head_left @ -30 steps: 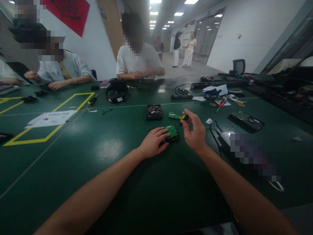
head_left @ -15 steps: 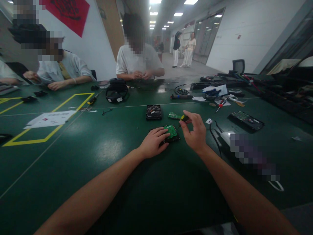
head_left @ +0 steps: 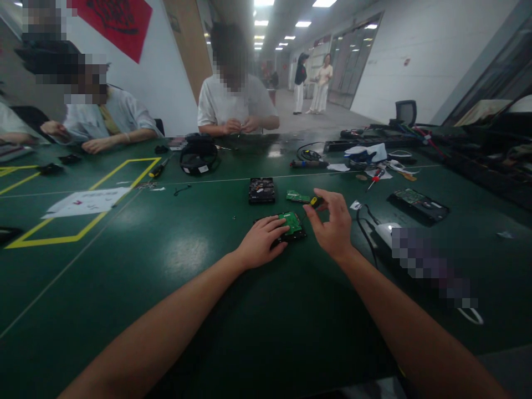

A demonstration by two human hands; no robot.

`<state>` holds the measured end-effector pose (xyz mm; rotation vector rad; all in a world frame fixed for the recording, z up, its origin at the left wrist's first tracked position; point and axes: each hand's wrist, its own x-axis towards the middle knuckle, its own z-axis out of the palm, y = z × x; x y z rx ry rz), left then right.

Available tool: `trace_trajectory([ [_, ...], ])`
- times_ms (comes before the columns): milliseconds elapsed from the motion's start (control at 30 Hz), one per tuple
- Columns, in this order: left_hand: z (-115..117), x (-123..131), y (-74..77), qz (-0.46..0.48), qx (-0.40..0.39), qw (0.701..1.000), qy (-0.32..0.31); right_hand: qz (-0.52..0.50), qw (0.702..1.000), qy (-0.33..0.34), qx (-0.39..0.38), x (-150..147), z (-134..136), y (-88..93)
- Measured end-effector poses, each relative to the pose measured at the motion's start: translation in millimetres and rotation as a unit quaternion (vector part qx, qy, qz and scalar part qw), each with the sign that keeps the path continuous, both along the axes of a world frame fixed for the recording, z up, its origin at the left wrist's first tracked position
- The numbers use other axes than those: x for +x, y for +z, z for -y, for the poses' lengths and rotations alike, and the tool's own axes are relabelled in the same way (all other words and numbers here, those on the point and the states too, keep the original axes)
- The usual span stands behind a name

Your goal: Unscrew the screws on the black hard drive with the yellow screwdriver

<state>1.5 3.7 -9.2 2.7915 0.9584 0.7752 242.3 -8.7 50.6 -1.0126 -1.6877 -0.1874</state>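
Observation:
My left hand (head_left: 261, 242) lies across a hard drive (head_left: 296, 237), fingers stretched over the top and thumb along its near edge, holding it against the table. The drive's green circuit board (head_left: 292, 221) shows beyond my fingertips. My right hand (head_left: 333, 226) pinches a screwdriver (head_left: 315, 202) by its yellow and black handle, just right of the drive. The shaft is thin and dark; whether its tip touches the drive, I cannot tell. Behind the handle lies a loose green circuit board (head_left: 297, 197). A second hard drive (head_left: 261, 190) sits beyond my left hand.
A third hard drive (head_left: 419, 205) lies to the right, beyond a power strip (head_left: 386, 234) with a black cable. A red screwdriver (head_left: 377, 176), papers and cables are farther back. A black headset-like object (head_left: 198, 155) stands at back left. Two people sit across the table.
The screwdriver's handle has tilted slightly and shifted a little to the right between my right fingertips. My left hand and the hard drive have stayed in place.

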Motion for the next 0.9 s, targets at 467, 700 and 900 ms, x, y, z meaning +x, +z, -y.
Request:
trace_trajectory([
  [467, -1.5, -0.5, -1.3, 0.008, 0.001, 1.0, -0.003, -0.006, 1.0, 0.012, -0.023, 1.9, -4.5, -5.7],
  [700, -0.7, 0.5, 0.0, 0.005, 0.0, 1.0, 0.0, 0.0, 0.998, 0.033, -0.055, 2.8, -6.5, -10.1],
  [900, -0.2, 0.4, 0.3, 0.0, 0.002, 1.0, 0.001, -0.004, 0.999, 0.025, -0.032, 1.1, -3.2, -4.3],
])
